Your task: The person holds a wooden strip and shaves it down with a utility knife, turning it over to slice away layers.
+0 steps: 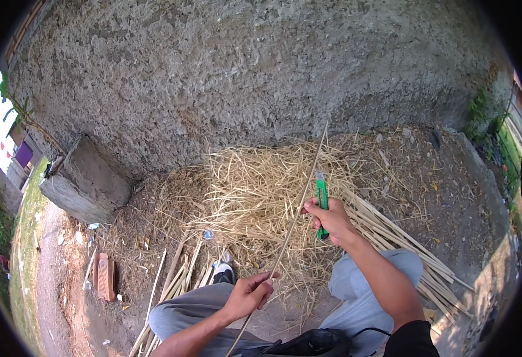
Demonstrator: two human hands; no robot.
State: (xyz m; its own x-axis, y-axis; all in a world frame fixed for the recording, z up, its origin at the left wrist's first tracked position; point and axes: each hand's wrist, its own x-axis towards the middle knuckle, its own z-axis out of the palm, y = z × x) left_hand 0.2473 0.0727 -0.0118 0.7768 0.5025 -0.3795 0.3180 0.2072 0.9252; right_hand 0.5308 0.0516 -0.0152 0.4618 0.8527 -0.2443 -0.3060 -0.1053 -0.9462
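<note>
A long thin bamboo strip (289, 235) runs slantwise across the middle, from the lower edge up toward the wall. My left hand (250, 294) is closed round its lower part, above my left knee. Farther up, my right hand (330, 220) holds a green box cutter (322, 205) with its blade end pointing away from me. The right fingertips also touch the strip. Beneath both hands spreads a heap of pale shavings (255, 190). To the right lies a bundle of bamboo strips (400, 244), partly behind my right forearm.
A rough grey wall (261, 71) rises behind the shavings. At the left stand a concrete block (88, 181) and, nearer, a reddish-brown brick (104, 276) on the ground. More bamboo strips (180, 271) lie by my left knee. A low kerb (481, 160) borders the right side.
</note>
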